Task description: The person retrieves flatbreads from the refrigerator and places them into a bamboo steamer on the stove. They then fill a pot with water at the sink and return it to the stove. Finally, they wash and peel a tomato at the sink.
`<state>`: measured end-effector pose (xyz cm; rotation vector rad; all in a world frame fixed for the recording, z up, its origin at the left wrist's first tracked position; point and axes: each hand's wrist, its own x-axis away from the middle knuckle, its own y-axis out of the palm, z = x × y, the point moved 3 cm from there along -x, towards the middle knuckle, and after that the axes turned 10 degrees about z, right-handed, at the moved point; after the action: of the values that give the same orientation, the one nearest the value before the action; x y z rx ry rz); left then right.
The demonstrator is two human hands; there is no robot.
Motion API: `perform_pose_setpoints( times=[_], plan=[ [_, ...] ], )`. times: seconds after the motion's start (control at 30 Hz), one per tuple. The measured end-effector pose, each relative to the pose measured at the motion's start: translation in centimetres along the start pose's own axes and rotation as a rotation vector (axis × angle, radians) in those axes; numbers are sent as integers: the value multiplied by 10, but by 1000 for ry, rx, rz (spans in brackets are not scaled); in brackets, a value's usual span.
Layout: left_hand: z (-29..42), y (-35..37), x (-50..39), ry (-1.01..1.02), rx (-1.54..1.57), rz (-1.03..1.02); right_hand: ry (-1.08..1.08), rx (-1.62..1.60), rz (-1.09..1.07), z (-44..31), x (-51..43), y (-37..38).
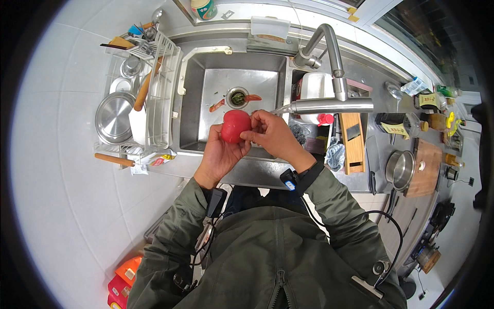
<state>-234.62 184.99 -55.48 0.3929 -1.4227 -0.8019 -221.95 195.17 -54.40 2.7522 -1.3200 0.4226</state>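
Note:
A red, mostly smooth tomato [236,125] is cradled in my left hand [224,159], above the near part of the stainless steel sink basin [258,79]. My right hand [276,137] pinches at the tomato's right side with thumb and fingers; what lies between those fingertips is too small to make out. Water [285,109] runs from the tap's spout [328,105], just right of my right hand's knuckles. Below, the drain strainer [236,99] holds green scraps. A strip of red tomato skin [253,97] touches its right side, and another strip [217,105] rests to its left.
A dish rack [160,96] with pans and utensils stands left of the sink. Right of it are a white jug [314,90], a wooden slicer board [352,145], a knife [372,164], a steel pot [400,168], a cutting board [424,177] and several bottles.

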Motion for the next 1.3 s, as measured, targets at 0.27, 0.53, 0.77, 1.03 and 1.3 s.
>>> perform_pose_setpoints(
  times=[0.27, 0.53, 0.77, 1.03, 1.3],
  plan=[
    [5, 4, 2, 137, -56, -12, -79, 2, 59, 4, -1, 1],
    [4, 12, 2, 375, -263, 49, 108, 61, 57, -1, -1, 1],
    [11, 4, 1, 373, -281, 78, 190, -259, -38, 5, -6, 1],
    [11, 1, -7, 307, -201, 31, 247, -304, -61, 13, -5, -4],
    [10, 4, -7, 171, -145, 6, 283, -289, -31, 9, -2, -9]
  ],
)
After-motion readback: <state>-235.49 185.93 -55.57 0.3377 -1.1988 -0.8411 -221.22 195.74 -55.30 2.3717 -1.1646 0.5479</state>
